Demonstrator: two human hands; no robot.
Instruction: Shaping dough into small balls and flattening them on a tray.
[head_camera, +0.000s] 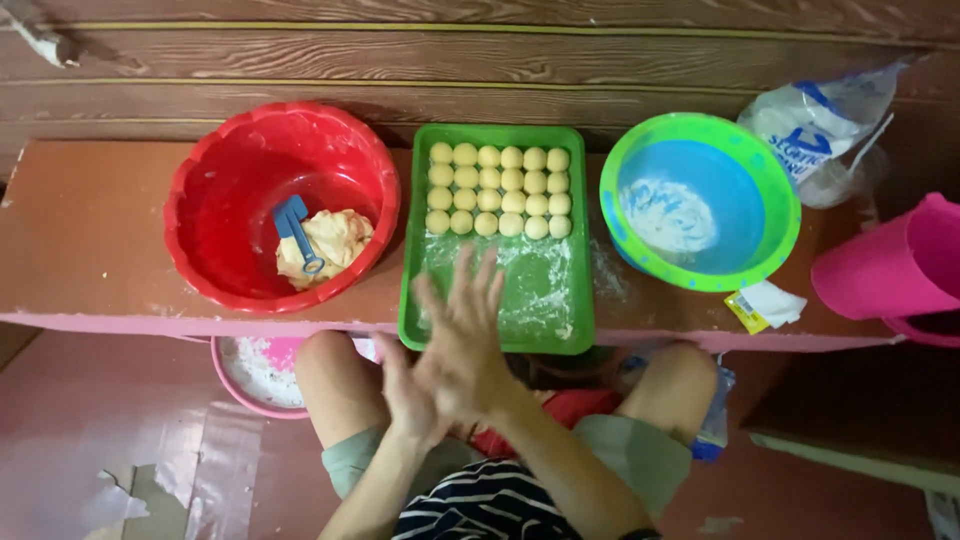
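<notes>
Right now your two palms are pressed flat together, your right hand (462, 345) laid over your left hand (405, 395) with the fingers spread. Whether a piece of dough sits between them you cannot tell, since the right hand covers the gap.

Just beyond your fingertips lies the green tray (578, 330), its near half dusted with white flour and bare of dough. At its far end sit the dough balls (499, 189), pale yellow and packed touching each other: four rows of six, twenty-four in all.

Beyond and to the left of your hands stands the red basin (215, 185). It holds one lump of yellow dough (335, 245), and a blue scraper (296, 230) leans on that lump.

Beyond and to the right stands one green-rimmed blue bowl (775, 215) with a patch of white flour on its bottom. Past it, against the wooden wall, leans one white flour bag (815, 125), and a small yellow packet (745, 310) lies just beside the bowl's near rim. A pink bucket (890, 270) shows at the far right edge.

Below the shelf, left of your left hand and beside your knee, a pink bowl (232, 385) holds more white flour.
</notes>
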